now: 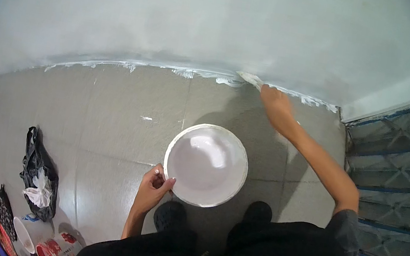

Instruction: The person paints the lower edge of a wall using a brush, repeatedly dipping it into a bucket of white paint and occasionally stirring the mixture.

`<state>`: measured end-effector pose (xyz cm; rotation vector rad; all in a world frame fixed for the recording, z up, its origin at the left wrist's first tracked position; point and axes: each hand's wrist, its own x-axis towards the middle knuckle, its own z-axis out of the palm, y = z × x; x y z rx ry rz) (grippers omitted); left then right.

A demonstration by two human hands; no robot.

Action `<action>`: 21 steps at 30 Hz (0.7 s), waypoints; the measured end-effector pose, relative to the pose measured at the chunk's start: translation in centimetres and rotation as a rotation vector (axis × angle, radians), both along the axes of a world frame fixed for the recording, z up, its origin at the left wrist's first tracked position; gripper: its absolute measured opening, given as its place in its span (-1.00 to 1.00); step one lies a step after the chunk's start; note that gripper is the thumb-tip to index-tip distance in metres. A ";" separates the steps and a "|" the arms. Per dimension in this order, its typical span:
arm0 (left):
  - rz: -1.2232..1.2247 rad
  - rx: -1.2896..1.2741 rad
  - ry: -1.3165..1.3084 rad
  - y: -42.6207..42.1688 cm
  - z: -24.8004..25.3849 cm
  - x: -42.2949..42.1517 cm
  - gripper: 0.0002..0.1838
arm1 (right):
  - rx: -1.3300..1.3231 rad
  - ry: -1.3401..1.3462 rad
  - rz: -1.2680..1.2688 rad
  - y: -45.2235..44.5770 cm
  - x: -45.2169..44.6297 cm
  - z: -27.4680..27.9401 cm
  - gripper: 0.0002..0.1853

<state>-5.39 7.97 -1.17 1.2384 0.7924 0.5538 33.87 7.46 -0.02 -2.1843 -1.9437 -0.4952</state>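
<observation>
A round bucket (pixel 206 165) of whitish paint stands on the tiled floor in front of my feet. My left hand (pixel 154 187) pinches its rim at the lower left. Far forward and to the right, my right hand (pixel 276 107) is closed around a paint brush (pixel 250 79). The brush's pale tip touches the foot of the white wall (pixel 221 23). Along the wall's base runs an uneven line of wet-looking white paint (pixel 132 64), with smears on the floor edge.
A metal folding gate (pixel 398 158) stands at the right. On the floor at the left lie a black plastic bag (pixel 38 171) with white material, a white container (pixel 24 234) and a red-and-white bucket (pixel 58 249). A small white spot (pixel 146 118) marks the tiles.
</observation>
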 end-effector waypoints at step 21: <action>-0.013 0.008 -0.009 0.1 -0.9 -0.2 -0.85 | -0.077 0.065 -0.242 -1.0 1.7 -2.0 -0.89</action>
